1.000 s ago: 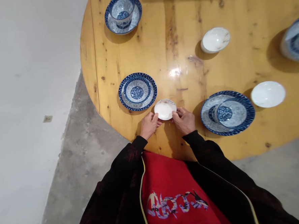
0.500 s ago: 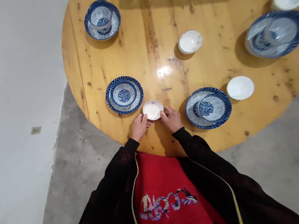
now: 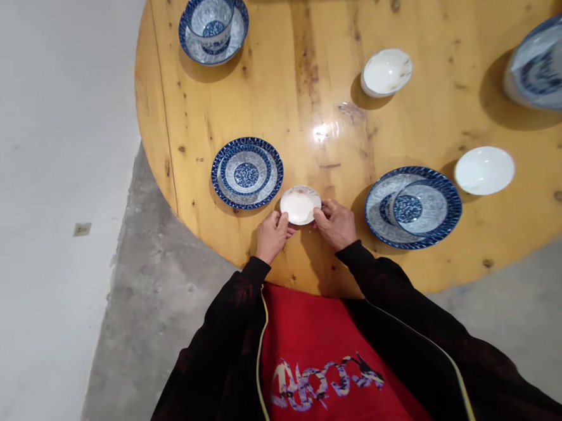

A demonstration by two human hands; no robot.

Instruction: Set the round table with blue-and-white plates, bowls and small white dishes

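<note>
A small white dish [image 3: 300, 203] rests near the front edge of a round wooden table [image 3: 342, 124]. My left hand [image 3: 272, 234] grips its left rim with curled fingers. My right hand [image 3: 336, 223] pinches the right rim in the same way. Just to the left of the dish lies a blue-patterned plate with a smaller blue dish [image 3: 247, 172] on it. On the right sits a second blue plate carrying a tilted blue bowl [image 3: 413, 206].
A white bowl [image 3: 484, 170] sits at the right and another white bowl [image 3: 386, 72] further back. A blue bowl on a saucer [image 3: 213, 23] stands at the far left. A large blue bowl [image 3: 545, 65] is at the right edge. Concrete floor lies below the table.
Both hands stay on the white dish in the same spot. Only the camera view has shifted a little sideways and back.
</note>
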